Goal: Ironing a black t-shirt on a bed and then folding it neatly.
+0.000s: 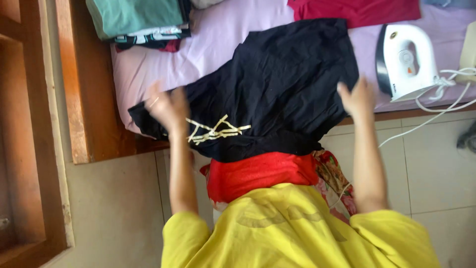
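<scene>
A black garment (pixel 277 84) with a pale yellow line print lies spread across the lilac bedsheet (pixel 218 39) and hangs over the bed's near edge. My left hand (pixel 167 106) rests on its left part, blurred, fingers spread. My right hand (pixel 356 97) lies flat on its right edge, fingers apart. Neither hand grips the cloth. A red cloth (pixel 258 173) shows beneath the black garment near my yellow shirt.
A white clothes iron (pixel 406 59) stands on the sheet at right, its white cord (pixel 436 106) trailing off the bed. Folded clothes (pixel 139 20) are stacked at upper left, a dark red garment (pixel 357 10) at the top. A wooden bed frame (pixel 84 99) borders the tiled floor.
</scene>
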